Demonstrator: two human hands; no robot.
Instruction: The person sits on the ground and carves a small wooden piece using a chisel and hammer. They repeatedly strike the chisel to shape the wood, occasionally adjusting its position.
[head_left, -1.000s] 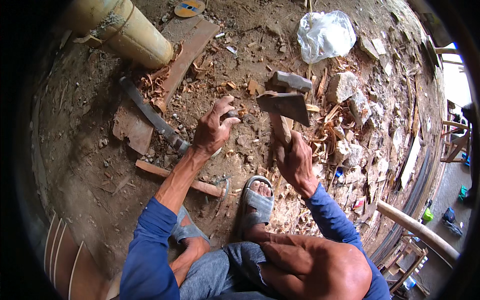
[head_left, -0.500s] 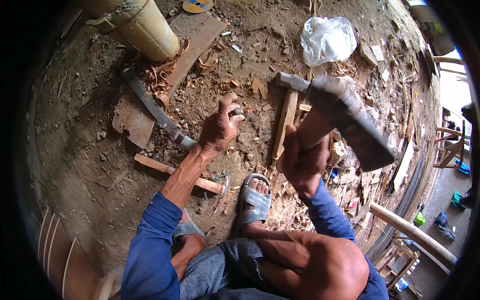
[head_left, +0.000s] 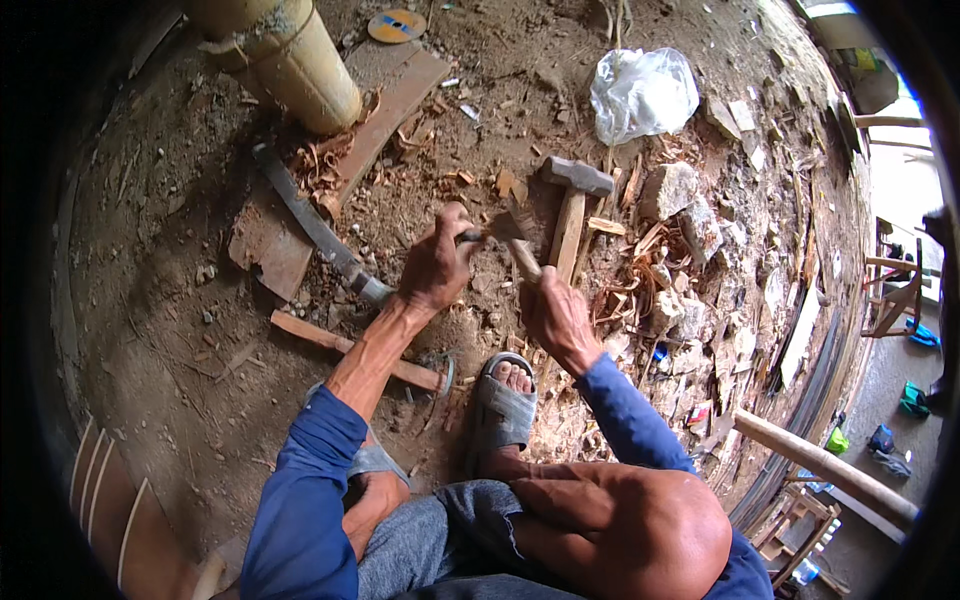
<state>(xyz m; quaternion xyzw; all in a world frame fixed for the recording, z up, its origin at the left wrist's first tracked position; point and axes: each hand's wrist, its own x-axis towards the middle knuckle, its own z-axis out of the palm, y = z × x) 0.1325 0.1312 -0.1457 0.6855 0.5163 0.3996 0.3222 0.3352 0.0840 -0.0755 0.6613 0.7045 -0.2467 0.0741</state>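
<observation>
My left hand (head_left: 436,262) is closed around a small dark piece (head_left: 469,236) that pokes out between thumb and fingers; its kind is unclear. In my right hand (head_left: 560,318) is the wooden handle of a hatchet (head_left: 524,258), gripped below the head. The blurred dark hatchet head is down beside the piece at my left fingers; I cannot tell whether they touch. Just beyond my right hand lies a sledgehammer (head_left: 578,177) with a wooden handle. A long curved blade (head_left: 312,222) lies left of my left hand, and a wooden stick (head_left: 318,332) runs below that forearm.
A bamboo post (head_left: 305,75) stands by a brown board (head_left: 400,92) covered in shavings. A clear plastic bag (head_left: 645,92) lies at the far right of centre. Stones (head_left: 670,190) and wood chips litter the right side. My sandalled foot (head_left: 510,405) is close below my hands.
My right hand has swung the hatchet down and left, from raised near the camera to beside my left hand's fingers. My left hand stays nearly in place, still closed.
</observation>
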